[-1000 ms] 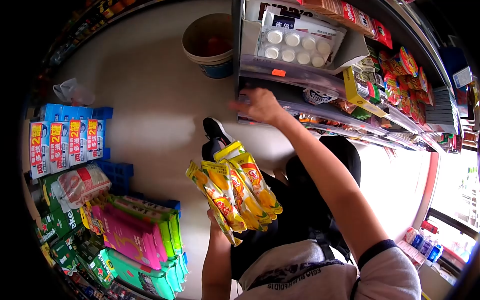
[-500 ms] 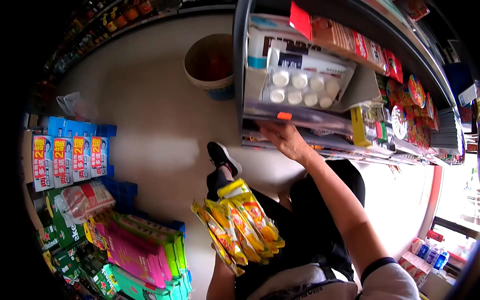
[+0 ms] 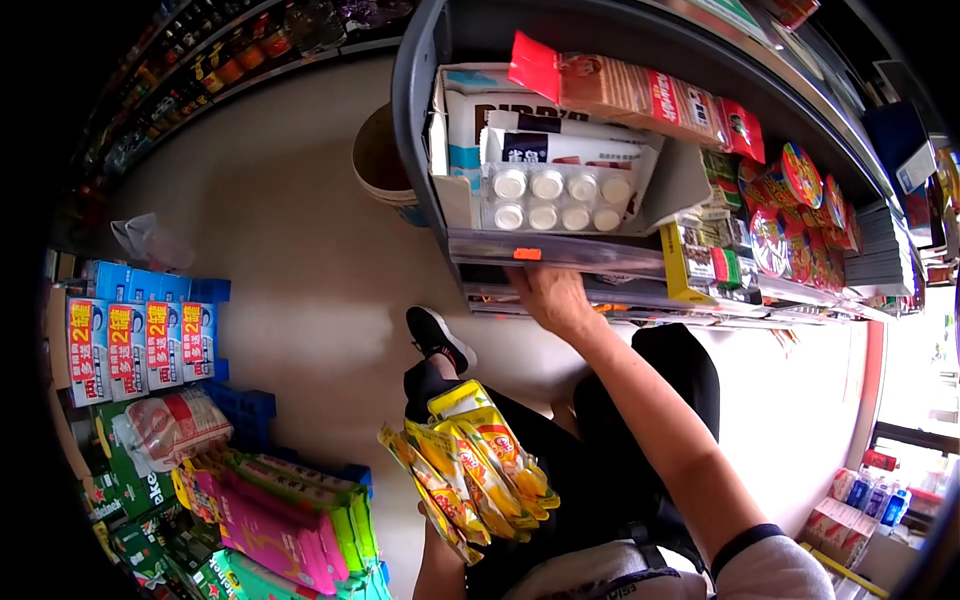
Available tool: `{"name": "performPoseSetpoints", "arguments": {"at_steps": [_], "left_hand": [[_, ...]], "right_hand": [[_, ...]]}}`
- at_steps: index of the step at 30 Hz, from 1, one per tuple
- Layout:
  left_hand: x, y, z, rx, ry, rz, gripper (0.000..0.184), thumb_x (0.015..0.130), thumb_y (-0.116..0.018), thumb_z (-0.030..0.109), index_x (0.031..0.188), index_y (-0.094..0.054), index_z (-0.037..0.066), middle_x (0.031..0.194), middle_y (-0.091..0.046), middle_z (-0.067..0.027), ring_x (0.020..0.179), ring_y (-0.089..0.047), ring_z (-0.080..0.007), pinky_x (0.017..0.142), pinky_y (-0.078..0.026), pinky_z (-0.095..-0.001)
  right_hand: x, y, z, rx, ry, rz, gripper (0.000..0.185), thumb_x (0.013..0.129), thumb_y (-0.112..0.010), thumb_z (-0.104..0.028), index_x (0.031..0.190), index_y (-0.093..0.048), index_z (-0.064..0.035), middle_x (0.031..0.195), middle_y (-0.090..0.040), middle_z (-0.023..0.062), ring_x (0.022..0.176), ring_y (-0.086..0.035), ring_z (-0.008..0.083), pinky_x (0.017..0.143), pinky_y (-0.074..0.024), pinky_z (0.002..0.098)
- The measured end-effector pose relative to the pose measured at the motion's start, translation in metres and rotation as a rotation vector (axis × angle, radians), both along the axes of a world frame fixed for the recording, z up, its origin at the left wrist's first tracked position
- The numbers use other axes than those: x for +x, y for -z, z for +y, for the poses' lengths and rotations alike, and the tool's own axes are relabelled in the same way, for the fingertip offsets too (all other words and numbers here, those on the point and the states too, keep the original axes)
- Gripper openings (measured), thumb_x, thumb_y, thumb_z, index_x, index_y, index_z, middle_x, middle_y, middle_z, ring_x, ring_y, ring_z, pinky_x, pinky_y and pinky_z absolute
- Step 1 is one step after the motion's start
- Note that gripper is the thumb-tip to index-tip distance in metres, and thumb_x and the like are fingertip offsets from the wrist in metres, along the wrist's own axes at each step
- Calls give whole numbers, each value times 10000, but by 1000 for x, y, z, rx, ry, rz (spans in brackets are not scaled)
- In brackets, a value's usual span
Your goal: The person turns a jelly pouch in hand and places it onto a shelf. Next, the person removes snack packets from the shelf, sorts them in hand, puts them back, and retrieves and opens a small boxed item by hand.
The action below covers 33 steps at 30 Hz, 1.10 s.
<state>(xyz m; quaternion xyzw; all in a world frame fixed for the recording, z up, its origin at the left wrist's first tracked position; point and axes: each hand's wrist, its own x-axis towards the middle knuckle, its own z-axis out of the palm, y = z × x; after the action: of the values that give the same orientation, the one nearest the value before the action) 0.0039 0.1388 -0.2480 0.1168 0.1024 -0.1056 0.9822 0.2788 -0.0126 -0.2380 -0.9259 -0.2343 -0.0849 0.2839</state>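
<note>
Several yellow snack packets are bunched above my lap, fanned out in a row. My left hand holds them from below, its fingers mostly hidden behind the packets. My right hand reaches in under the front edge of a shelf, just below an orange price tag; its fingertips are hidden beneath that edge. On the shelf above it stands an open carton with white packs and a clear tray of white-capped items.
A bucket stands on the floor beside the shelf's end. At the left are blue-and-white boxes, green cartons and pink packs. Cup noodles line the shelf at the right. A shoe rests on the floor.
The shelf now appears nearer and further left in view. My right hand has gone from beside the lower shelf to under the upper shelf's edge. The packets stay in my left hand.
</note>
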Motion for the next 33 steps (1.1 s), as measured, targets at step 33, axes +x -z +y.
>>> {"name": "performPoseSetpoints", "arguments": {"at_steps": [33], "left_hand": [[-31,-13,-47,244,144,-17,664,766,-568,285,1325,-348,1,1256,-497,-149,1110,-533,-274,944,-437,-399]], "right_hand": [[-271,-120,-48,277,-102,184,573,674,-768,-287,1066,-467,3,1088,-424,183,985,-441,355,849,-412,423]]}}
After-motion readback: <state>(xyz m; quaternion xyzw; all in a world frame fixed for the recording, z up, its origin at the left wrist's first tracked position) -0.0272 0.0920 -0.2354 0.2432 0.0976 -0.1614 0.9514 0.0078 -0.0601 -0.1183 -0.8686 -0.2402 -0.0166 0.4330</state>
